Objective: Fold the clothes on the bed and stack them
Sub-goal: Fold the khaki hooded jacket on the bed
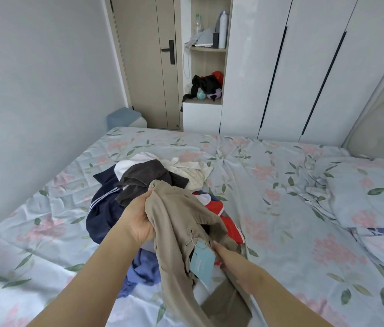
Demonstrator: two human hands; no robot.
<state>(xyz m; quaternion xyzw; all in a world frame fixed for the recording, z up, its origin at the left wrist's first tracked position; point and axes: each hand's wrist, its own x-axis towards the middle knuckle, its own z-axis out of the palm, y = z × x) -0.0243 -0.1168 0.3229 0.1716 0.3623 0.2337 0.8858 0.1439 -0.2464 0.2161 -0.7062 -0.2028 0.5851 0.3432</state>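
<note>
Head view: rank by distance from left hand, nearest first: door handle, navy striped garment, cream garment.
1. Navy striped garment, just left of the left hand.
2. Cream garment, farther up the bed.
3. Door handle, past the bed's far edge.

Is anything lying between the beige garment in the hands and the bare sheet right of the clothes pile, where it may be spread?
Nothing visible does. Both the left hand and the right hand hold the beige garment above the pile, and the sheet to its right shows only wrinkles; the pillow lies farther right.
</note>
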